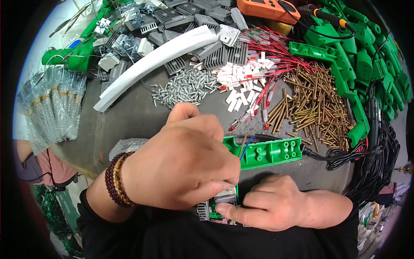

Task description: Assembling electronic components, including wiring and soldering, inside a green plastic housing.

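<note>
A green plastic housing shell (274, 162) lies in front of me, with a blue and a brown wire inside and a black cord at its right end. Its nearer part bends toward my body and is mostly covered by my hands. My left hand (181, 162), with beaded bracelets at the wrist, is closed above this part; whatever its fingers hold is hidden. My right hand (274, 203) has curled fingers and grips the near part of the shell, its thumb beside a silvery metal block (226, 197). A grey finned piece (203, 211) shows under my left hand.
Beyond my hands lie piles of silver screws (183, 88), white sleeves (241, 77), red-wired lamps (267, 101) and long brass screws (317, 108). Grey finned heat sinks (174, 17) and a white strip (155, 60) lie behind. Green shells (366, 56) crowd the right; plastic bags (54, 105) lie left.
</note>
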Motion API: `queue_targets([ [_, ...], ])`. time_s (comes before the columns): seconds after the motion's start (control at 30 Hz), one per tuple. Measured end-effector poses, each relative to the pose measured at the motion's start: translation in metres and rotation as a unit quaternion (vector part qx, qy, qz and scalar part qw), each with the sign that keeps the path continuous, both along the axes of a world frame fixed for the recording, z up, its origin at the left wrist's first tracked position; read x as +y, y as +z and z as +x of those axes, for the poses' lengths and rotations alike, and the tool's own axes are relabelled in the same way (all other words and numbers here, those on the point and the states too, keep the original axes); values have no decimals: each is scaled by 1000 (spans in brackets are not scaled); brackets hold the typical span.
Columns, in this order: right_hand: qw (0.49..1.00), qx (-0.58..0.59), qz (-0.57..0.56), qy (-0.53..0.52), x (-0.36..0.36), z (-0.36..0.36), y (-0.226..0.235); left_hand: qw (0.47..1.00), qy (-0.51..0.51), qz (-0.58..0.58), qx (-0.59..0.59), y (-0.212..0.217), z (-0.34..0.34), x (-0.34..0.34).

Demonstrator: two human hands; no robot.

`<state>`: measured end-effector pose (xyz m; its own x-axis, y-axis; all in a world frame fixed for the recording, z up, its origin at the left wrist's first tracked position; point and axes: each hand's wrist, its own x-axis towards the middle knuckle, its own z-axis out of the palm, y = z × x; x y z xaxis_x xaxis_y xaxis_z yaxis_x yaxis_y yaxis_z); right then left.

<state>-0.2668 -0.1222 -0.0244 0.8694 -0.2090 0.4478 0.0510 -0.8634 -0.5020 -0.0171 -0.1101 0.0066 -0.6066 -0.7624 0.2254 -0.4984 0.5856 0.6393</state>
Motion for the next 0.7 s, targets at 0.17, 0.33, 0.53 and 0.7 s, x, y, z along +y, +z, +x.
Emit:
queue_targets([
  [0.17, 1000, 27, -14, -5, 2, -3, -2, 999, -14, 32, -1, 1, -1, -1],
  [0.33, 1000, 20, -19, -11, 4, -4, -2, 998, -16, 53, 2, 4, -4, 1],
  [0.53, 1000, 22, -15, -11, 3, -5, -3, 995, 58, 75, 16, 7, -14, 5],
  [0.7, 1000, 20, -8, -11, 2, -4, -4, 994, 63, 93, 12, 9, -15, 5],
])
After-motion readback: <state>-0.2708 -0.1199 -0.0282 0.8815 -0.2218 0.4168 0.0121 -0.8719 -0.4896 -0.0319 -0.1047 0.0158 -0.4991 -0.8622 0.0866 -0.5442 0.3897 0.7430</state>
